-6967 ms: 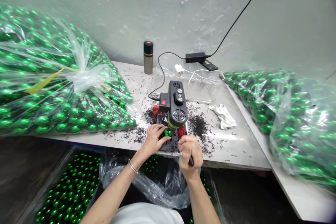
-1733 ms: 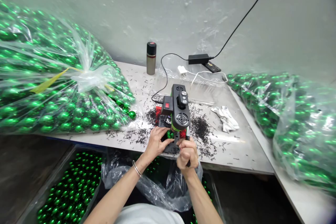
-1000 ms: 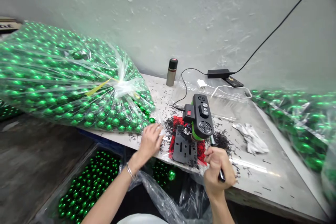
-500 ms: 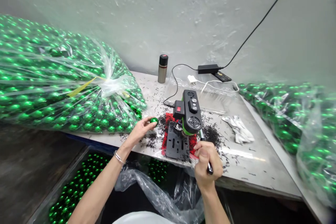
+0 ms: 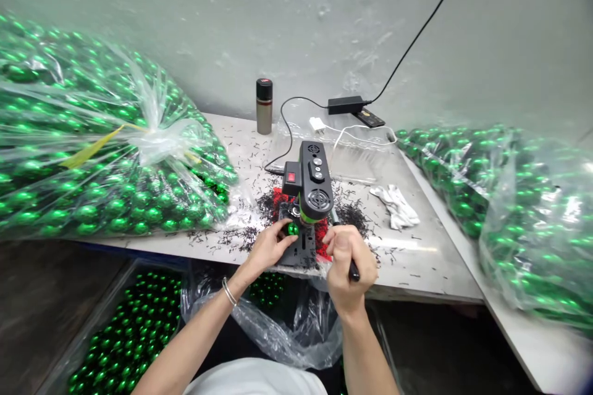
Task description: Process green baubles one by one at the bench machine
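Note:
Between the thumb and fingers of my left hand (image 5: 267, 247) is a shiny green ball (image 5: 293, 229), held over the dark slotted base plate (image 5: 296, 254) of a small bench drill press. The black motor head (image 5: 317, 179) of the drill press, with a red switch on its side, stands just above and to the right of the ball. My right hand (image 5: 353, 268) is wrapped round the black-tipped lever (image 5: 354, 271) at the machine's right side. Black shavings and a red mat (image 5: 323, 237) surround the base. The drill's tip is hidden behind the head.
A big clear bag of green balls (image 5: 106, 154) lies left, another bag (image 5: 523, 216) right. Behind stand a thermos (image 5: 264, 108) and a black power adapter (image 5: 347, 104) with cables. White gloves (image 5: 396, 207) lie right. Below the table edge is a bin of green balls (image 5: 130, 327).
My left hand has brought the green ball rightward from beside the machine to over its base plate. My right hand stays on the lever. The whole view has shifted.

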A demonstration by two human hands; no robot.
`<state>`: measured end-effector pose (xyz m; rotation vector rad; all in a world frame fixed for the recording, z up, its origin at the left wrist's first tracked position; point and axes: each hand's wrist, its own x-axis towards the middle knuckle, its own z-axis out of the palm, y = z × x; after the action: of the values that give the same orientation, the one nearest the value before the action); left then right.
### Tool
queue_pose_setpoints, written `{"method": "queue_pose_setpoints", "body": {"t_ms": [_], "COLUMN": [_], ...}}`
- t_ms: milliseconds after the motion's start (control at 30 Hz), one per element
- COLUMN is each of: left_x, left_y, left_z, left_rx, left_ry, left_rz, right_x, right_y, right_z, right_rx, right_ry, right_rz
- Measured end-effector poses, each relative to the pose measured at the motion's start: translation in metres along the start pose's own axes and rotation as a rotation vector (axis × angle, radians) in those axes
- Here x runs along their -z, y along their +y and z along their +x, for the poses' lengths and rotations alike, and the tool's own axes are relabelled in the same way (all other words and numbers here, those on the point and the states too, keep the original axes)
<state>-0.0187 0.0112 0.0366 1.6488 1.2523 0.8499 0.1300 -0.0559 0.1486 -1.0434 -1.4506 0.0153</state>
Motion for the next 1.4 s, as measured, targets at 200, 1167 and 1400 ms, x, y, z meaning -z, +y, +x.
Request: {"method": "queue_pose_setpoints", "body": {"t_ms": [200,1167,1400], "left_x": [-0.006,-0.020,-0.020], "left_y": [0.004,-0.016,-0.013], "left_z": [-0.006,-0.009,-0.006], "left_rx": [-0.202,-0.351,-0.350], "left_ry": [0.044,0.165,0.157], "left_rz": [0.230,0.274,0.281], "right_x": [0.002,-0.022,-0.015], "right_y": [0.004,0.062,0.046], "right_z": [-0.004,-0.073,-0.054], "right_rx": [0.038,0.188,0.201], "right_ry": [-0.023,0.037,0.001], "right_rz": [-0.022,-0.026,-0.033]}}
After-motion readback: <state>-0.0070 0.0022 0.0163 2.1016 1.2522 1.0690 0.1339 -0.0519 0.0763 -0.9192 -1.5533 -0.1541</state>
